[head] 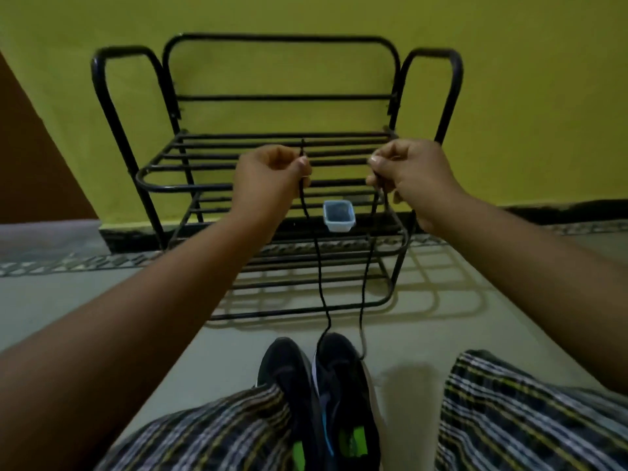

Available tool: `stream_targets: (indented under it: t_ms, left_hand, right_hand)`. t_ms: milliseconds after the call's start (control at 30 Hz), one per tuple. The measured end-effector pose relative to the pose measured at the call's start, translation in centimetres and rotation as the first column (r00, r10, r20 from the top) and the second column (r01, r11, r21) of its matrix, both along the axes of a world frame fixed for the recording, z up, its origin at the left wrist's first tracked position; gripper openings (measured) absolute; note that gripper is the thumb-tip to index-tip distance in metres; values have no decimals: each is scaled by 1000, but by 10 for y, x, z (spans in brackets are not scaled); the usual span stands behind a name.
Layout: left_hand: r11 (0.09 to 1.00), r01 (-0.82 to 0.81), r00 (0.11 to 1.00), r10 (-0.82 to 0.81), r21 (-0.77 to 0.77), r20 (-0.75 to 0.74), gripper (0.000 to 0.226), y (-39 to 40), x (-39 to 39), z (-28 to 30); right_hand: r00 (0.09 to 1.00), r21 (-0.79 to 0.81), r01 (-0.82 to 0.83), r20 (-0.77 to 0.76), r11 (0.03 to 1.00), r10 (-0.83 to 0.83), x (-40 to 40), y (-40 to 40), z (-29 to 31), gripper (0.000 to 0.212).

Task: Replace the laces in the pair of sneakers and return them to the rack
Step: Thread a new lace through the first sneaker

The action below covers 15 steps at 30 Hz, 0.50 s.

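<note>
Fingers (303,163) of the left hand (272,180) curl into a loose fist and pinch one end of a black lace (321,266) between thumb and forefinger; the fingers of the right hand (411,178) curl the same way and pinch the other end. Both hands are raised level with each other, well apart, in front of the rack (278,144).

That rack is the largest thing in view: black metal tube, three barred shelves, standing on the floor (102,300) against a yellow-green wall (526,96). Its long axis runs left to right across the view.

Below, between the person's knees in checked cloth (509,419), two black sneakers (323,396) sit side by side on the floor, touching, toes pointing away toward the rack, heels toward the person. Their long axes run near to far. Green insole marks show inside the openings.

From each hand a strand of the lace hangs down, the two strands nearly parallel and close to vertical, converging slightly as they drop to the right sneaker (343,385). Both strands meet that shoe near its toe end, one on each side of the front. A short tip of lace stands up above the left thumb. The left sneaker (289,379) shows no lace that I can make out.

On the middle shelf, between the two strands, sits a small clear tub (338,215) with something dark inside.
</note>
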<state>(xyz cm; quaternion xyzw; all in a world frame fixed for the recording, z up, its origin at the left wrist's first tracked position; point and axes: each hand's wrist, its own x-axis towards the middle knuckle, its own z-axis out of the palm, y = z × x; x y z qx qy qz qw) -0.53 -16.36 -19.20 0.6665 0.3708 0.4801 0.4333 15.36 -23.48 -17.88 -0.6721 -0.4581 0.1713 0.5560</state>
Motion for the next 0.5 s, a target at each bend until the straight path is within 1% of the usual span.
stream_targets:
  t_ms: [33, 100, 200, 233, 300, 333, 400, 433, 467, 500]
  left_hand:
    - [1000, -13, 999, 13, -5, -38, 12, 6, -5, -16]
    - [998, -27, 989, 19, -55, -146, 14, 11, -13, -60]
    - [974, -24, 959, -41, -224, -279, 13, 11, -17, -131]
    - [960, -27, 937, -73, -278, -342, 11, 10, -17, -152]
    - [941, -45, 864, -133, -336, -486, 10, 6, -16, -188]
    - [936, -53, 815, -161, -349, -557, 13, 4, -15, -203]
    - [953, -52, 686, -182, -297, -704, 33, -3, -11, -225]
    - [966, -30, 637, -179, -256, -750, 39, -7, -9, -232]
    - [973, 3, 599, -186, -230, -779, 37, -12, -6, -238]
    - [968, 41, 569, -225, -246, -791, 30, -18, -2, -241]
  right_hand:
    - [999, -22, 17, 28, 1000, -16, 5, 3, -21, 11]
    - [999, -117, 34, 27, 993, -31, 9, 8, -74, 12]
    - [999, -305, -23, -52, 952, 8, 6, 3, -150, 10]
    - [997, -372, -55, -77, 927, 28, 4, -1, -174, 9]
    - [992, -470, -82, -121, 879, 28, 1, -13, -213, 6]
    - [989, -508, -83, -148, 857, 8, 0, -18, -231, 10]
    - [982, -555, -84, -185, 828, -24, -1, -26, -259, 26]
    - [982, -576, -87, -188, 813, -28, -2, -29, -269, 30]
    - [983, -593, -91, -183, 800, -24, -3, -32, -276, 31]
    - [985, -604, -89, -171, 792, -20, -5, -33, -282, 31]
